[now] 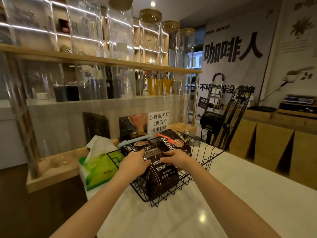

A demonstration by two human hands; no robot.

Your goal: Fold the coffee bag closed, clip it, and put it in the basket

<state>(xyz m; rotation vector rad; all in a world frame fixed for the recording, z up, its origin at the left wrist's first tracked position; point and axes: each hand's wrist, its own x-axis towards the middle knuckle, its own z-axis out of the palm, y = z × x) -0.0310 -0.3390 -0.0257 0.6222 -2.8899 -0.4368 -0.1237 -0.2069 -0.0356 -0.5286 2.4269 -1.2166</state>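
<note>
Two bare forearms are reaching forward from the bottom edge over the white desk (240, 194) toward a black wire basket (202, 162) sitting near the desk's far left corner. Left hand (135, 162) is pressing on the left side of a dark coffee bag (159, 176), fingers curled over its upper edge; right hand (176, 158) is doing the same on the right side, fingers bent and thumb lying across the front of the bag. Both hands are closed on the bag rather than spread flat. This bag is lying inside the basket, at its near end, with white lettering on its face reading partly "NET WEIGHT". Whether a clip is sitting on its top cannot be told, since the hands are covering that part.

Behind it in the basket two more dark bags are standing: one at far left (135, 146) with a pale blue clip (132, 140) across its top, and one at far right (175, 143) with an orange clip (164, 137) along its folded edge. Just beside the basket on the left, a green tissue pack (99, 169) is resting with a white tissue sticking up from it. A white card with black characters (158, 123) is standing behind the basket. Tall clear cylinders (151, 48) are rising through a wooden shelf beyond.
</note>
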